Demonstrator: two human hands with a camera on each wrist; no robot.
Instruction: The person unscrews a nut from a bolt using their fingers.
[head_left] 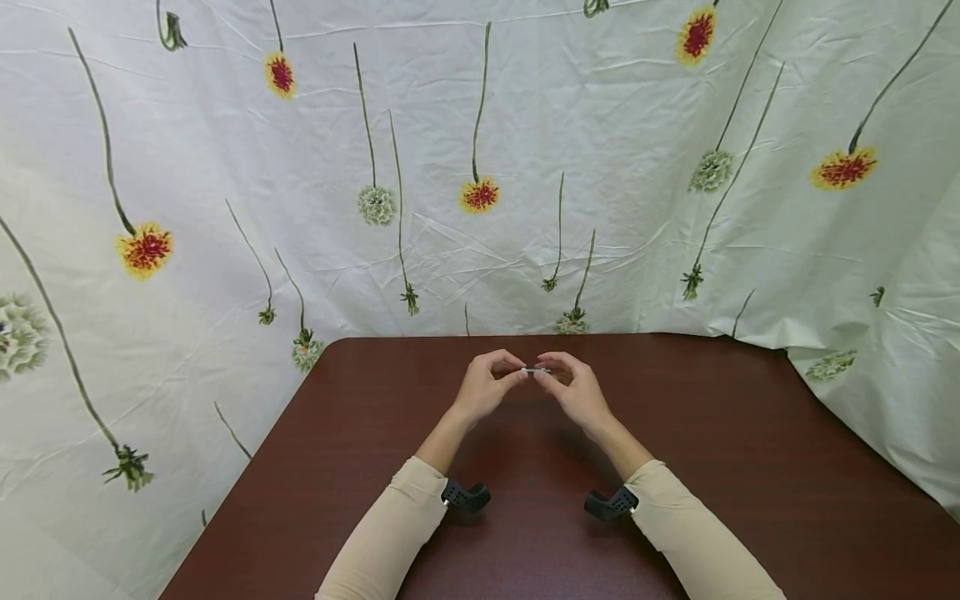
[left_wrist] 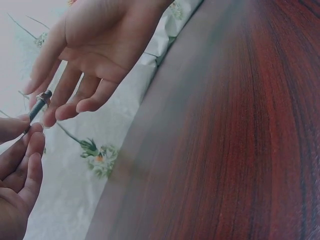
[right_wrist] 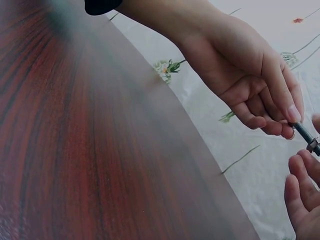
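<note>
A small metal bolt (head_left: 534,369) is held up over the table between both hands. My left hand (head_left: 482,390) pinches one end of it between thumb and fingers; that end is hidden by the fingertips. Around the bolt's other end sits a nut (left_wrist: 43,97), with a short length of thread showing past it. The thumb and fingers of my right hand (head_left: 581,398) close in on the nut from either side. In the right wrist view, dark threaded shank (right_wrist: 303,132) shows between the left fingertips and the nut, and my right hand (right_wrist: 306,192) is cut off by the edge.
Below the hands spreads a dark reddish wooden table (head_left: 360,442). Behind it and along its sides hangs a white cloth (head_left: 450,258) printed with flowers. A dark strap (head_left: 467,497) is on the left wrist, another strap (head_left: 611,504) on the right.
</note>
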